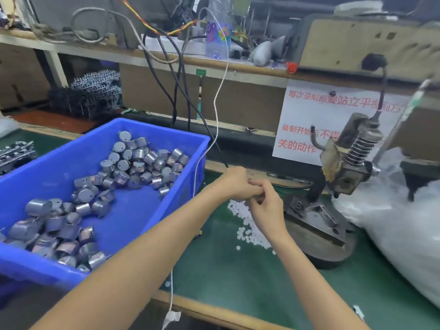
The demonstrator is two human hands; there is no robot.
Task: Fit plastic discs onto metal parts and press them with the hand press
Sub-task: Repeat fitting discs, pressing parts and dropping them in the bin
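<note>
The metal parts (133,163) are heaped in the bin (162,128) left of the left hand (238,184), the plastic discs (247,229) are scattered on the mat (238,282) beneath the right hand (266,208), and the hand press (345,163) is stood just to its right, with a bag (392,222) beyond.

Even, fairly bright light is thrown from overhead, a dull sheen is raised on the metal parts (123,164) inside the blue bin (54,160), the shelf (238,70) behind the bin is bowed by wide-angle distortion, and the press lever (408,110) far right of it is smeared by blur.
</note>
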